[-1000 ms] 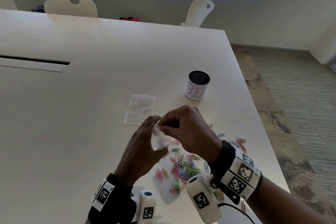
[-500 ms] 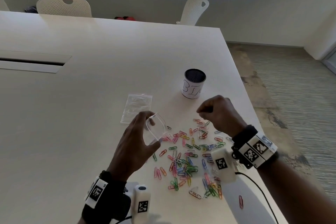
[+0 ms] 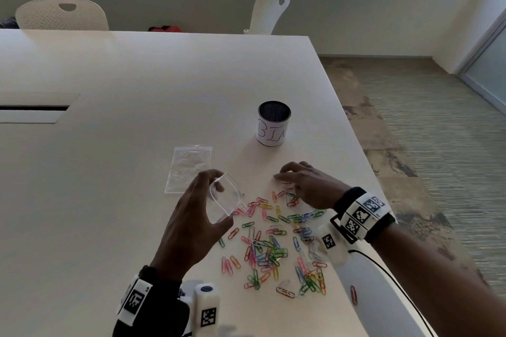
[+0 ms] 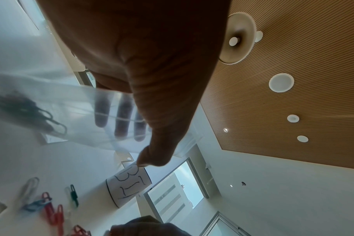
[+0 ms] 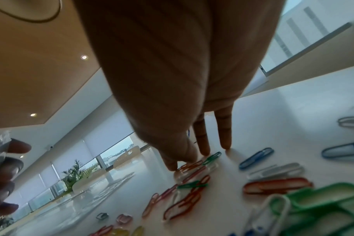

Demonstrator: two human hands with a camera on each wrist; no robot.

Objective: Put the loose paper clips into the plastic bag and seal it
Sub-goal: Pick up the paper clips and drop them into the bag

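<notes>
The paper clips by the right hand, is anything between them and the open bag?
Nothing visible: right hand touches the paper clips; only bare table separates them from the bag the left hand holds.

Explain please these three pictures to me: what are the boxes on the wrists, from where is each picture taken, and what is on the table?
No machine works here: a person uses two bare hands. The boxes are wrist cameras with printed markers. The large picture comes from a head camera; the two others look along each hand from the wrists. The left hand holds a small clear plastic bag with its mouth open. The right hand reaches down, fingertips on the coloured paper clips scattered on the white table. Another clear bag lies flat, and a cup marked BIN stands behind.
</notes>
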